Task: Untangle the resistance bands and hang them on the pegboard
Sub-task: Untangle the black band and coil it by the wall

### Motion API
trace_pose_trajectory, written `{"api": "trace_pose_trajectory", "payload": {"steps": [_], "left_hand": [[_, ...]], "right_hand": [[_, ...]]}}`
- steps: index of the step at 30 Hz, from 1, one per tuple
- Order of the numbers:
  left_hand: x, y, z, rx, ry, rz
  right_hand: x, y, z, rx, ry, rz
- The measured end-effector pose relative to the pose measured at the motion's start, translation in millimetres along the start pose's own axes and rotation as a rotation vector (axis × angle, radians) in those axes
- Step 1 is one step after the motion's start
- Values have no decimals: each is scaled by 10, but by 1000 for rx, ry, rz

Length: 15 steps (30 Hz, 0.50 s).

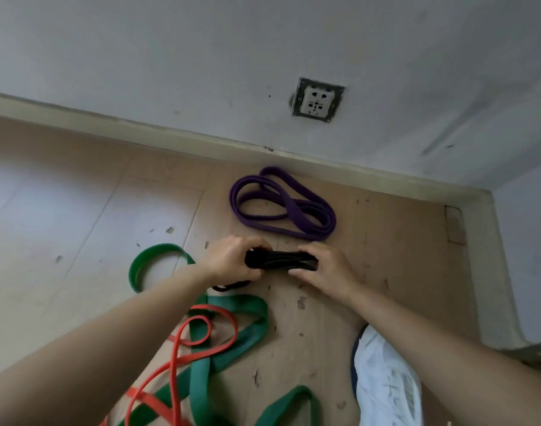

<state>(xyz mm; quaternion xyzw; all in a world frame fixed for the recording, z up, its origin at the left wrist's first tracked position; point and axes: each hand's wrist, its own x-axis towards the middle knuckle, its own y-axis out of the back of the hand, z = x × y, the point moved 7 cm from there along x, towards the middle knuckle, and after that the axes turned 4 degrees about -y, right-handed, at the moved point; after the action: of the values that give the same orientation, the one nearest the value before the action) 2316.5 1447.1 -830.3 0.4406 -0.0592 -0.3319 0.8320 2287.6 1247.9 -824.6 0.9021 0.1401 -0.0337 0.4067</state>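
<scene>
A black resistance band (pixel 280 260), folded into a short bundle, is stretched between my hands just above the floor. My left hand (pixel 232 259) grips its left end and my right hand (pixel 326 269) grips its right end. One black loop hangs down below my left wrist. A purple band (pixel 283 204) lies coiled on the floor beyond my hands, near the wall. A wide green band (pixel 232 330) and a thin orange band (pixel 201 336) lie tangled together on the floor under my left forearm. No pegboard is in view.
The wooden floor (pixel 78 216) meets a white wall with a skirting board (pixel 201 142) and a power socket (pixel 317 99). A corner of the wall stands at the right. My white shoe (pixel 386 385) is at the bottom right.
</scene>
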Motion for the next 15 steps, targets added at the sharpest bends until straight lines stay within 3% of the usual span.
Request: {"api": "trace_pose_trajectory", "payload": {"steps": [6,15], "left_hand": [[146,-83,-131,23,-96,46],[97,-27,-77,98,-142,99]], "right_hand": [[51,-134,164,-81,28,193],[32,-89,159,-199,90,236]]}}
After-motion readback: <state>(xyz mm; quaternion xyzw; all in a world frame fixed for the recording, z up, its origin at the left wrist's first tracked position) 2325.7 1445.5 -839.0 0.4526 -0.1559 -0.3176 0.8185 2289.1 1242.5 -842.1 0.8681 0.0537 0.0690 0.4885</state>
